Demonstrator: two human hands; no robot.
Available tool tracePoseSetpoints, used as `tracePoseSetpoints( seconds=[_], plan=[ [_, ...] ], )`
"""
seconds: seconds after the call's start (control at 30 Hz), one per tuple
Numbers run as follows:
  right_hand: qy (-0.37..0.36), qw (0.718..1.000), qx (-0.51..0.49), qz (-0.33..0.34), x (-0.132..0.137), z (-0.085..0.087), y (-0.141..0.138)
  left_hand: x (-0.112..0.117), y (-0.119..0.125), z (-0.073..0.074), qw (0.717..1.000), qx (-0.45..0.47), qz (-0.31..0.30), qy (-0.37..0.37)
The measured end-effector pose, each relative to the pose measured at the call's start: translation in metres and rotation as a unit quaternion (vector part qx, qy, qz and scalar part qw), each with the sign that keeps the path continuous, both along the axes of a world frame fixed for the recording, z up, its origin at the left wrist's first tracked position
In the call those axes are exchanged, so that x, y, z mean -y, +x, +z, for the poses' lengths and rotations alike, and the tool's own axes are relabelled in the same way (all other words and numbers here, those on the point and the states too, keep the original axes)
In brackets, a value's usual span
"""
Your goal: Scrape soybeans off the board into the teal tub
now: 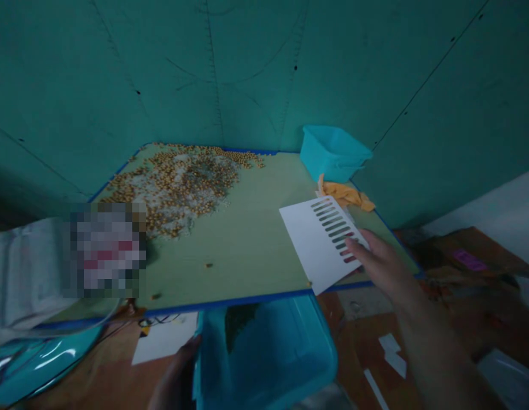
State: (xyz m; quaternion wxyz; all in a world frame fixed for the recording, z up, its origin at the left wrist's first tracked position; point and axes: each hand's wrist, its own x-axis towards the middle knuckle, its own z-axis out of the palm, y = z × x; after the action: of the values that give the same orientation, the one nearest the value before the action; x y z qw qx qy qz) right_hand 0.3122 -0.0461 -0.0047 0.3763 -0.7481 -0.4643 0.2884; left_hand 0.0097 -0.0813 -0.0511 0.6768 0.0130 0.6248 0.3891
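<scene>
My right hand (pixel 377 256) pinches a white card (pixel 298 228) with a row of slots along its right side, held over the table's front right corner. At the left side of a blue plastic bin (pixel 285 359), my left hand (pixel 179 370) grips the wall; part of its fingers is hidden. The bin sits below the table's front edge, with a dark patch inside that I cannot make out. Away from both hands, small round gold-brown beads or seeds (pixel 204 176) lie heaped with whitish bits on the pale green tabletop (pixel 255 245).
A smaller turquoise bin (pixel 332 154) stands at the back right corner, with an orange cloth (pixel 349 195) in front. A pale, bulky object (pixel 33 273) occupies the left edge. Paper scraps (pixel 392 356) lie on the brown floor. A green wall (pixel 255 74) rises behind.
</scene>
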Motion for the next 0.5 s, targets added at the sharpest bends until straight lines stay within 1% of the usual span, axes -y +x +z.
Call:
tracePoseSetpoints(
  seconds=[0.13,0.23,0.3,0.4,0.5],
  plan=[
    [0.008,0.998,-0.02,0.054,-0.01,-0.001,-0.029,0.005,-0.005,-0.007,1.0,0.002,0.005,0.025],
    [-0.006,0.994,-0.057,0.092,-0.016,0.001,-0.047,0.006,-0.015,-0.012,0.998,0.022,0.012,0.06],
    [-0.025,0.991,-0.065,0.114,-0.017,0.003,-0.057,0.004,-0.02,-0.009,0.996,0.026,0.037,0.073],
    [-0.047,0.986,-0.087,0.137,-0.018,0.007,-0.067,0.0,-0.026,-0.001,0.993,0.008,0.105,0.056],
    [-0.038,0.983,-0.11,0.143,-0.023,0.011,-0.065,-0.001,-0.033,0.0,0.993,0.019,0.093,0.074]
  ],
)
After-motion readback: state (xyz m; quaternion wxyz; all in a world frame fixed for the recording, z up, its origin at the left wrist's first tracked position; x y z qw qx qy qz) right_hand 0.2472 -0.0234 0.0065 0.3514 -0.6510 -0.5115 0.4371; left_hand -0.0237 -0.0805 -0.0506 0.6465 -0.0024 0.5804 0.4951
